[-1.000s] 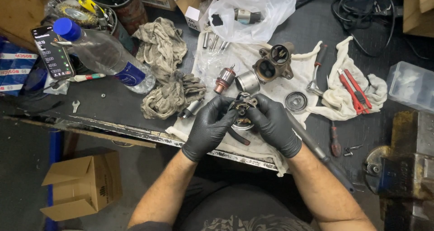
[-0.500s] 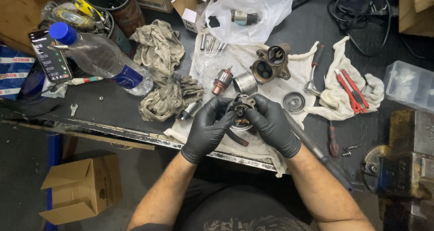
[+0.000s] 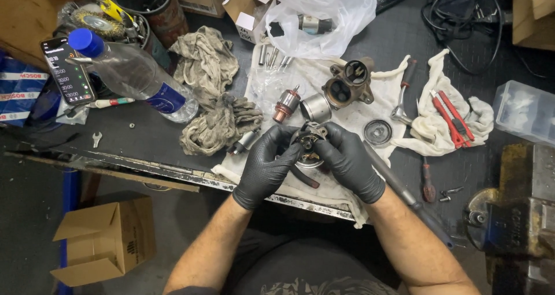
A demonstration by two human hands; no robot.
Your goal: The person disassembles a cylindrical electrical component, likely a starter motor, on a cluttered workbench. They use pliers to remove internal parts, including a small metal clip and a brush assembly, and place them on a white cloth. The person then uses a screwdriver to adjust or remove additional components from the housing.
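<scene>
Though greasy, round metal part between gloved hands.

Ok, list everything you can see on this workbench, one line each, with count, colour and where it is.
small metal motor part: one, grey-brown, held in both hands over the white cloth
armature: one, copper and silver, on the cloth
metal sleeve: one, silver, beside the armature
housing: one, brown, upper cloth
round cap: one, dark, right on the cloth
rags: two, grey-beige, left of the cloth
water bottle: one, clear, blue cap, far left
phone: one, black, left edge
plastic bag: one, white, top
pliers: one, red handles, right rag
ratchet: one, silver, black grip
cardboard box: one, floor left
vise: one, right
left hand: black glove
right hand: black glove
</scene>
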